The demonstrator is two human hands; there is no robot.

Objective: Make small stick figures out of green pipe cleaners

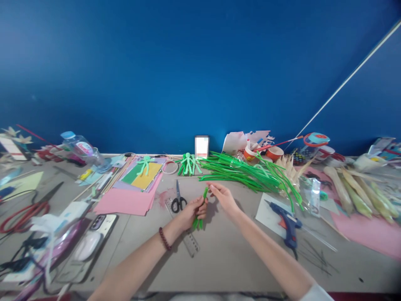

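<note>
Near the middle of the table, my left hand (196,210) is closed around a bundle of bright green pipe cleaners (199,224). The top of the bundle sticks up above the fist, and several ends hang out below it. My right hand (223,197) is beside the top end, its fingers stretched out toward it; I cannot tell whether the fingertips touch it. Black-handled scissors (179,203) lie just left of my left hand. A metal ruler (190,244) with holes lies partly under my left wrist. Behind my hands is a large pile of loose green pipe cleaners (242,173).
Pale green pipe-cleaner figures (188,164) stand by the wall. On the left are pink paper (125,202), a phone (90,246), a plastic bottle (82,148) and red-handled scissors (28,213). A blue glue gun (290,228) and corn husks (354,192) lie right.
</note>
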